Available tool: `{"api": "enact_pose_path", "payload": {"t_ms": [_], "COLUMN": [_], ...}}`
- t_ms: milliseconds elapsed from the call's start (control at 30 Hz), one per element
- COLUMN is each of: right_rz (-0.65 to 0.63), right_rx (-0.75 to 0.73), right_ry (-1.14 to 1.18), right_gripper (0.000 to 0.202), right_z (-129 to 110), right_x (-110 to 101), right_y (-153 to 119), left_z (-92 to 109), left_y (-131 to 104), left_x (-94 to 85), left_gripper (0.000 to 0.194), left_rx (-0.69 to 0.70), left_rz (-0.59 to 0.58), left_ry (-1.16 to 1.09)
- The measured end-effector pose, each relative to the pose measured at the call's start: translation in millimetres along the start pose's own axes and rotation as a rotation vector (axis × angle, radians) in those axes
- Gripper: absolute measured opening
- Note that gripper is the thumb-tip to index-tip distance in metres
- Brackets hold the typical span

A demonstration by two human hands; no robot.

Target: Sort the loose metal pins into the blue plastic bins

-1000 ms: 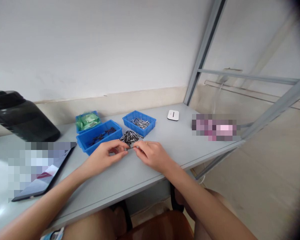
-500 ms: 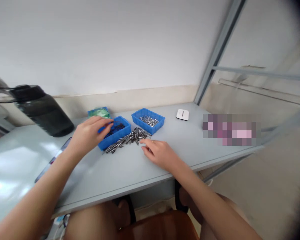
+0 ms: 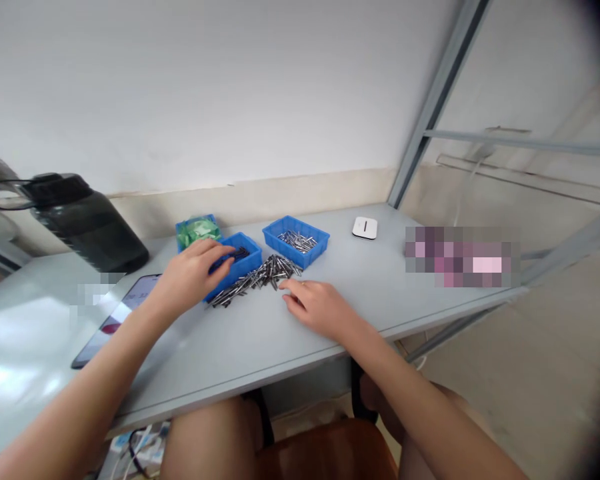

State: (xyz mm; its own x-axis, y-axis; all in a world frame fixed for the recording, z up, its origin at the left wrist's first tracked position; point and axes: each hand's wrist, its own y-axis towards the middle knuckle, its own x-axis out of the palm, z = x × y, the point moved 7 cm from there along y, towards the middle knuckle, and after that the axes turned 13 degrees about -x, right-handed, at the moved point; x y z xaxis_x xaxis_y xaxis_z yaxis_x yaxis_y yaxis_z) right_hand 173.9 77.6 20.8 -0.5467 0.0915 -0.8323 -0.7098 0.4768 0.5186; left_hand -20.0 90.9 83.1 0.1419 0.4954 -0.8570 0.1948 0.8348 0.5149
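My left hand is over the near-left blue bin, which holds dark pieces. Its thumb and fingers are apart, with nothing visible between them. A pile of slim metal pieces lies on the table along that bin's front side. My right hand rests at the pile's right end, fingers apart and curving toward it, and no held piece shows. Silvery pieces lie in another blue bin behind the pile.
Behind my left hand, a small blue bin holds green plastic. A dark bottle and a phone are at the left. A white device lies at the back right of the table, near a metal post.
My left hand has shifted right and slightly down over the near-left bin, uncovering more of the phone and the green plastic. My right hand has hardly moved.
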Motion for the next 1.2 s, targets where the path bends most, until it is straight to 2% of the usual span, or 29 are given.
{"api": "enact_pose_path", "payload": {"t_ms": [100, 167, 267, 367, 567, 967, 1200], "right_rz": [-0.013, -0.018, -0.018, -0.015, -0.035, -0.067, -0.071], "right_rx": [0.007, 0.008, 0.005, 0.006, 0.026, 0.046, 0.047], "right_ry": [-0.005, -0.007, 0.002, 0.010, 0.005, 0.018, 0.047], "right_gripper": [0.020, 0.020, 0.021, 0.021, 0.021, 0.018, 0.013], "right_z": [0.3, 0.9, 1.7, 1.9, 1.7, 0.4, 1.0], "right_x": [0.8, 1.5, 2.5, 2.8, 3.5, 2.7, 2.2], "right_y": [0.1, -0.2, -0.9, -1.0, 1.0, 1.3, 2.3], "left_z": [35.8, 54.4, 64.2, 61.4, 52.2, 50.1, 46.4], "left_y": [-12.2, -21.2, -28.4, -29.6, -26.0, -25.4, -24.2], "left_x": [7.4, 19.1, 35.1, 44.7, 50.0, 56.4, 53.3], "left_gripper": [0.029, 0.030, 0.031, 0.029, 0.030, 0.026, 0.023], "left_rx": [0.208, 0.304, 0.320, 0.289, 0.195, 0.215, 0.133], "left_rz": [-0.116, -0.246, -0.374, -0.435, -0.349, -0.369, -0.323], "left_ry": [-0.113, -0.119, -0.092, -0.110, -0.068, -0.015, 0.045]}}
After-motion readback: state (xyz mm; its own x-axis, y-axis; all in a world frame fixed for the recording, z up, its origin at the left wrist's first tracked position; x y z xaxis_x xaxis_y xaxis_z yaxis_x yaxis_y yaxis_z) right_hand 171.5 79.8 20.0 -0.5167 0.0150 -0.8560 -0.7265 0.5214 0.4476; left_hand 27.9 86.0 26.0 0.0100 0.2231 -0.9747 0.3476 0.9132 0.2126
